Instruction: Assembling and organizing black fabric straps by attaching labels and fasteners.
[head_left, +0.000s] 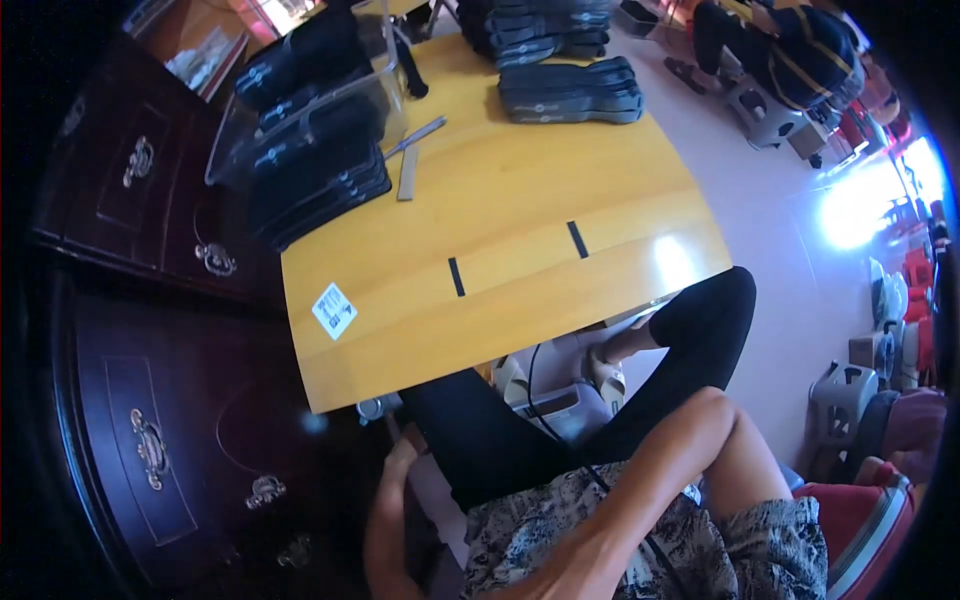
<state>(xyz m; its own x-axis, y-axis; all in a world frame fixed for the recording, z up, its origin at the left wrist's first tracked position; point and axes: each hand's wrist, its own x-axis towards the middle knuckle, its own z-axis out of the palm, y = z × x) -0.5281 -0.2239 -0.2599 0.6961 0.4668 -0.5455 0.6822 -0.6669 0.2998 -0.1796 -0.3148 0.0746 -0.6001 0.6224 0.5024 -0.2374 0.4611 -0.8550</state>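
I sit at a yellow wooden table [520,200]. My left hand [397,458] hangs low beside my black-clad thigh [480,440], just under the table's near corner; its fingers are in shadow and I cannot tell whether they grip anything. A small grey object [371,408] lies just above it. My right forearm [650,480] crosses my patterned lap toward the lower edge, and that hand is out of sight. Far across the table stand stacks of dark shoe soles [570,92] and a clear plastic bin [300,110] holding more of them.
A metal tool [418,135] and a grey strip [407,176] lie by the bin. Two black tape marks [456,277] and a white sticker [334,310] are on the table. A dark cabinet [150,400] stands left. Another person [790,50] and grey stools [840,395] are to the right.
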